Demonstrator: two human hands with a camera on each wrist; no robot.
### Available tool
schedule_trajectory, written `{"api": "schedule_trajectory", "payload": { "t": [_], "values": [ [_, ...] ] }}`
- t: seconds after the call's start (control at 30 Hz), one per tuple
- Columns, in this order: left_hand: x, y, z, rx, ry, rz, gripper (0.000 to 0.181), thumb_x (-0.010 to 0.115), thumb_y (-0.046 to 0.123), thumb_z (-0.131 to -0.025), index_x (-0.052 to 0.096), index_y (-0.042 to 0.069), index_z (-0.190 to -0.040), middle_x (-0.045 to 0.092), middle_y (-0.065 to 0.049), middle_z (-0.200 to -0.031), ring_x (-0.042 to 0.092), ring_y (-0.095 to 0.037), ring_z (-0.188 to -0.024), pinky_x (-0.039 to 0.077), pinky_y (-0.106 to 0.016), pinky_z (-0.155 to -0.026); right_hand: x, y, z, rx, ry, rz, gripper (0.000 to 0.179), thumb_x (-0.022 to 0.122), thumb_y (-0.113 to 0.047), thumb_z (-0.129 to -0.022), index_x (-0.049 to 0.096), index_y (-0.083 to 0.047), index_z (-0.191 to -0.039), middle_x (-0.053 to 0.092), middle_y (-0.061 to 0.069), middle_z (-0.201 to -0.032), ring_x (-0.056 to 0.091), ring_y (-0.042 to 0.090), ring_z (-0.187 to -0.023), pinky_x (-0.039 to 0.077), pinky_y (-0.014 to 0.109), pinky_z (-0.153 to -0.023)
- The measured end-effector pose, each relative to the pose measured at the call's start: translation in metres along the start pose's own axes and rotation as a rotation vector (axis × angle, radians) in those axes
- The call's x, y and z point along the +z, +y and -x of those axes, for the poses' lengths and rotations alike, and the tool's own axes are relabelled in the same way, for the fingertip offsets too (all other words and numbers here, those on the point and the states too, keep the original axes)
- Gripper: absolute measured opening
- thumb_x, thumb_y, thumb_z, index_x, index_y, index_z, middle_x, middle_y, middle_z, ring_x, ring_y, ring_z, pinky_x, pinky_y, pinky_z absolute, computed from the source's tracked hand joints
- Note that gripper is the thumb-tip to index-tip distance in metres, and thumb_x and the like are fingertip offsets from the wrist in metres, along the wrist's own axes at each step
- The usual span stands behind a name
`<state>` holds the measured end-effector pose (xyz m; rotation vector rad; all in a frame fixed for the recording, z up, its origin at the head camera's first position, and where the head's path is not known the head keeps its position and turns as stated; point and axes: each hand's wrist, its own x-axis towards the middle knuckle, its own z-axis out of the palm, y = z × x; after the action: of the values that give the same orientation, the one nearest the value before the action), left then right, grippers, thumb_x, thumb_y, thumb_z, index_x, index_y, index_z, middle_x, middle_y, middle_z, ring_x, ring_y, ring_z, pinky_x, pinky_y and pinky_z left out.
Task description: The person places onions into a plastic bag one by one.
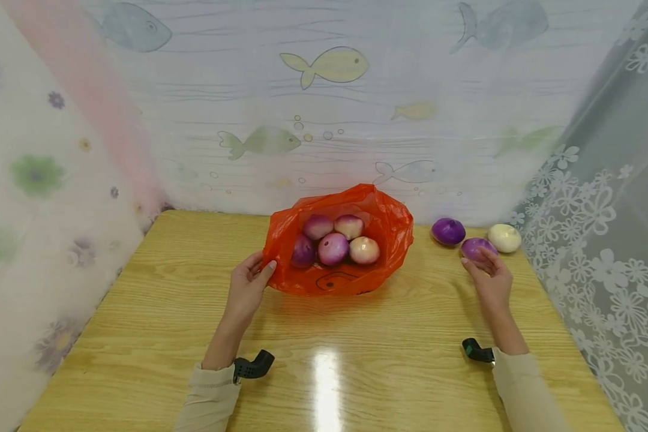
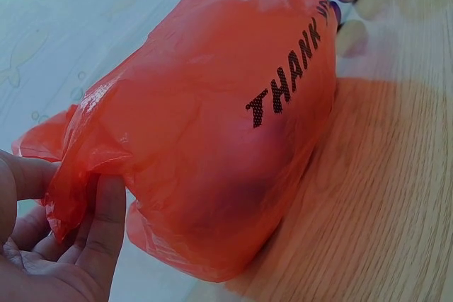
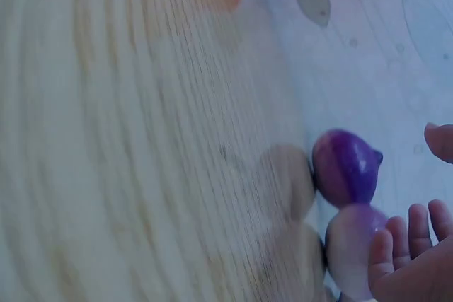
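A red plastic bag (image 1: pixel 351 285) lies on the table with its mouth wide toward the head camera. Several purple and pale onions (image 1: pixel 333 249) sit inside it. My left hand (image 1: pixel 248 279) pinches the bag's left rim between thumb and fingers; in the left wrist view the gathered plastic (image 2: pixel 67 196) shows in that grip. Over at the right, my right hand (image 1: pixel 491 279) reaches to a light purple onion (image 1: pixel 472 249), its fingers overlapping it, thumb spread apart. A dark purple onion (image 1: pixel 448 231) and a white onion (image 1: pixel 504 239) lie beside that one.
The wooden table (image 1: pixel 356 348) ends at the back against a fish-patterned curtain (image 1: pixel 324 120). A flowered sheet (image 1: pixel 615 240) hangs along the right edge, another (image 1: pixel 59 210) along the left. The three loose onions lie close to the back right corner.
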<state>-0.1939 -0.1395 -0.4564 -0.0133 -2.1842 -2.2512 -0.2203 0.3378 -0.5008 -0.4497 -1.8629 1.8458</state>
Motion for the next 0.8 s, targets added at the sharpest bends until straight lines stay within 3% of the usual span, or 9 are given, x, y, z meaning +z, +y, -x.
{"api": "schedule_trajectory", "payload": {
  "t": [0.27,0.53,0.67,0.8],
  "values": [
    [0.0,0.0,0.001,0.003,0.002,0.002,0.041,0.057,0.007,-0.104,0.051,-0.002,-0.144,0.058,-0.021,-0.139,0.066,-0.015,-0.11,0.056,-0.021,-0.091,-0.01,0.002,-0.014,0.038,0.083,0.172,0.062,0.08,-0.009,-0.087,0.053,0.001,-0.141,0.054,-0.01,-0.116,0.047,0.003,-0.095,0.043,0.005,-0.073],
    [0.0,-0.001,0.0,0.004,0.003,0.005,0.041,0.057,0.007,-0.104,0.051,-0.001,-0.144,0.059,-0.021,-0.139,0.066,-0.018,-0.113,0.056,-0.021,-0.091,-0.016,0.001,-0.024,0.121,0.12,0.28,0.073,0.079,-0.019,-0.088,0.044,-0.004,-0.15,0.045,-0.015,-0.12,0.036,0.002,-0.098,0.032,0.018,-0.085],
    [0.0,-0.001,0.0,0.0,0.003,0.009,0.041,0.057,0.007,-0.104,0.051,-0.002,-0.143,0.059,-0.021,-0.139,0.066,-0.016,-0.111,0.057,-0.022,-0.09,-0.019,0.003,-0.029,0.15,0.11,0.333,0.074,0.079,-0.023,-0.089,0.042,-0.006,-0.151,0.043,-0.01,-0.126,0.035,0.003,-0.102,0.032,0.02,-0.089],
    [0.0,-0.001,0.0,-0.003,0.007,0.009,0.041,0.057,0.006,-0.104,0.05,-0.002,-0.144,0.058,-0.021,-0.139,0.066,-0.016,-0.111,0.057,-0.021,-0.09,-0.021,0.004,-0.034,0.169,0.07,0.402,0.075,0.077,-0.027,-0.09,0.04,-0.007,-0.153,0.042,0.004,-0.142,0.036,0.004,-0.106,0.034,0.02,-0.09]
  ]
}}
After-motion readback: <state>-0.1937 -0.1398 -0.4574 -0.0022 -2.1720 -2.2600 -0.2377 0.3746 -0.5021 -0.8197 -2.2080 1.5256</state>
